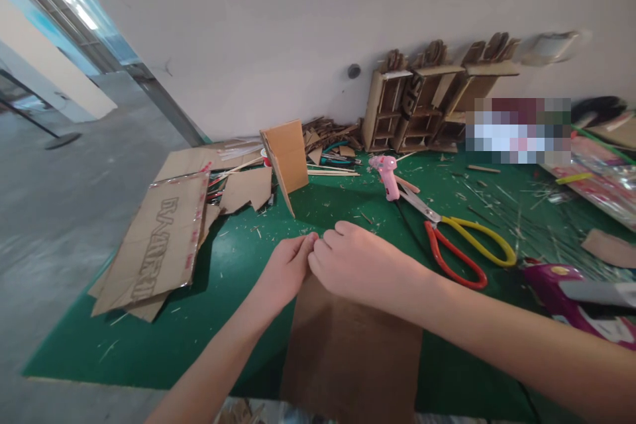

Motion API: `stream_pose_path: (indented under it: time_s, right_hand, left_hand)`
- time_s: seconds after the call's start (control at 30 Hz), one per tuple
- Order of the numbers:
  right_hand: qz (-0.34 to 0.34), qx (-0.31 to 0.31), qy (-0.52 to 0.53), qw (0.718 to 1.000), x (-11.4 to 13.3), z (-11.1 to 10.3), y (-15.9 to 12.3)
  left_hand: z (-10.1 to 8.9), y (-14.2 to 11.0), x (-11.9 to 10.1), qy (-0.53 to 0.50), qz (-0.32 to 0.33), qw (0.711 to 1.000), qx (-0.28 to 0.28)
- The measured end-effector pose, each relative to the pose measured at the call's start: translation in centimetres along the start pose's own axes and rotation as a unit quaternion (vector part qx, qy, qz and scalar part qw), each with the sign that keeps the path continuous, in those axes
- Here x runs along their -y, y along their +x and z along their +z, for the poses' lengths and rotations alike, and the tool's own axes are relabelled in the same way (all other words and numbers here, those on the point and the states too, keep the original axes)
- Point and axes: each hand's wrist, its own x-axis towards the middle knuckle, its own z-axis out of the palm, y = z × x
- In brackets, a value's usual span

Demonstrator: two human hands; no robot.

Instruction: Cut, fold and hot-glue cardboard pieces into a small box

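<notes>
Both hands meet at the upper edge of a brown cardboard sheet (352, 351), which hangs toward me over the green table's near side. My left hand (288, 265) pinches the sheet near its upper left corner, thumb on top. Right beside it, the curled fingers of my right hand (342, 258) close on the same edge, touching the left fingertips. What lies under the right fingers is hidden. Beyond the hands stands a folded piece of cardboard (288, 159). To the right of that lies a pink glue gun (385, 175), next to scissors (442, 222) with red and yellow handles.
Cardboard sheets (163, 232) lie stacked at the left table edge. Against the white wall (278, 33) stand several cardboard box structures (417, 106). A purple and grey tool (571, 298) lies at the right, near thin sticks and scraps. The glue gun's black cord (412, 235) runs toward my right arm.
</notes>
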Motion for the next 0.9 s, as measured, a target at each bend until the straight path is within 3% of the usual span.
stream_pose_path:
  time_s: [0.2,0.47,0.53,0.63,0.7,0.73,0.8,0.83,0.9]
  right_hand:
    - [-0.055,0.072,-0.022,0.996,1.1,0.1,0.0]
    - [-0.039,0.057,-0.019,0.997,1.8,0.7,-0.7]
    - [-0.047,0.043,-0.003,0.998,2.6,1.1,-1.4]
    - [-0.074,0.000,0.073,0.995,4.1,1.5,-2.3]
    - [-0.025,-0.003,0.122,0.992,4.8,1.5,-2.6]
    - [0.036,0.011,0.146,0.989,4.9,1.3,-2.6]
    - [0.178,0.044,0.238,0.954,4.8,0.8,-2.4]
    - [0.239,0.058,0.312,0.918,4.5,0.5,-2.3]
    - [0.319,0.081,0.498,0.802,4.0,-0.2,-1.9]
  left_hand:
    - [-0.3,-0.1,0.5,-0.007,-0.029,1.000,0.009]
    - [-0.7,-0.2,1.5,0.071,-0.021,0.997,-0.018]
    - [-1.5,-0.1,1.6,0.092,-0.024,0.994,-0.059]
    - [-3.5,0.0,1.1,0.119,-0.017,0.969,-0.218]
    - [-4.5,-0.3,0.5,0.139,-0.003,0.953,-0.270]
    - [-4.7,-0.6,0.1,0.158,0.007,0.952,-0.264]
    - [-4.4,-1.4,-0.7,0.177,0.020,0.954,-0.241]
    - [-3.8,-1.9,-1.1,0.173,0.021,0.956,-0.238]
    - [-2.5,-2.7,-1.9,0.144,0.017,0.956,-0.256]
